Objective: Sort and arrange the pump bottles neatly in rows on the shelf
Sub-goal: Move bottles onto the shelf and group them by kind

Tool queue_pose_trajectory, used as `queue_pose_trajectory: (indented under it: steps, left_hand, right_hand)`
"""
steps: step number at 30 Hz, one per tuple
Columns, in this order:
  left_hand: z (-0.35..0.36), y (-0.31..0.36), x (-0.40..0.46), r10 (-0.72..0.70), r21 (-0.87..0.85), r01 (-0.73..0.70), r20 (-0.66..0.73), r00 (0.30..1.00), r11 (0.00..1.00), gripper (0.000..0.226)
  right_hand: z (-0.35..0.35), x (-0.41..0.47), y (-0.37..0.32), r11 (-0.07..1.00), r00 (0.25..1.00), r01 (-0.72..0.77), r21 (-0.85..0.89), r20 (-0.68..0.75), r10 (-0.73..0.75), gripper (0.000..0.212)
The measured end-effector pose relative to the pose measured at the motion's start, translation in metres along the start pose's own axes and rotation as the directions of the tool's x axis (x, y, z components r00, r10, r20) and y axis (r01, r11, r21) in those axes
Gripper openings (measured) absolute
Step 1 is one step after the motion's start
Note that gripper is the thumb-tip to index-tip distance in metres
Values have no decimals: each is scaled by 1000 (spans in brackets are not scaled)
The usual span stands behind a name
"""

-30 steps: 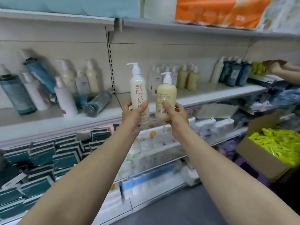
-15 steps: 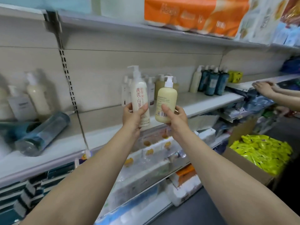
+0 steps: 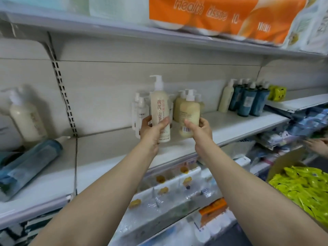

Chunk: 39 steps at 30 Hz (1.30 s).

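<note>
My left hand (image 3: 152,129) grips a tall cream pump bottle (image 3: 159,107) with red characters, held upright above the white shelf (image 3: 230,126). My right hand (image 3: 199,129) grips a shorter yellow pump bottle (image 3: 189,114) with a barcode, just right of the tall one. Right behind them stand white pump bottles (image 3: 141,110) and yellow pump bottles (image 3: 179,107) in a small group. Farther right on the same shelf stand a cream bottle (image 3: 226,98) and several dark blue pump bottles (image 3: 248,100).
On the left shelf bay a blue bottle (image 3: 28,167) lies on its side and a cream pump bottle (image 3: 24,118) stands behind it. Orange tissue packs (image 3: 221,16) fill the shelf above. A box of green packets (image 3: 305,189) sits at lower right, with another person's hand (image 3: 317,145) above it.
Both hands have carried the two bottles forward and right, closer to the grouped white and yellow bottles. The view has shifted right along the shelf.
</note>
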<state>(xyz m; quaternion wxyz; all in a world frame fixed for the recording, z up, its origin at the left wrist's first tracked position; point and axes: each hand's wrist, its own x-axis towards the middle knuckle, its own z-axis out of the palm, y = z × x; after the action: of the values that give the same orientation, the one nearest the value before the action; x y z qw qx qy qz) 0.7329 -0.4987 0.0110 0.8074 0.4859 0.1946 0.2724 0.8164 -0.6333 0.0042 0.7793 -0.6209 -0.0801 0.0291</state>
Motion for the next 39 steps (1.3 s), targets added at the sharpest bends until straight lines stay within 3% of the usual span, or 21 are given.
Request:
queue_pose_trajectory:
  steps: [8,15,22,26,29,36,39]
  left_hand:
    - [22,-3,29,72,-23,-75,-97,993,997,62]
    - [48,-18,41,126,-11,-129,-153,980,992,62]
    - [67,-30,45,173,-43,-188,-241,955,981,58]
    - [77,-39,44,200,-20,-214,-277,940,977,50]
    - [84,-45,43,219,-7,-232,-300,928,973,51]
    - [103,-54,36,198,-28,-213,-265,944,977,53]
    - [113,-54,34,189,-27,-199,-215,958,980,58]
  right_hand:
    - [0,62,8,994,996,-43,-97,76,50,50]
    - [-5,108,29,988,988,-42,-148,138,62,65]
    - [-16,134,43,971,968,-133,-198,183,170,68]
    - [-19,137,40,967,964,-91,-239,222,145,66]
    - [-21,139,37,971,965,-69,-228,231,123,76]
    - [-37,130,15,982,999,-36,-185,32,42,48]
    - [-42,118,-1,993,999,15,-121,54,-9,33]
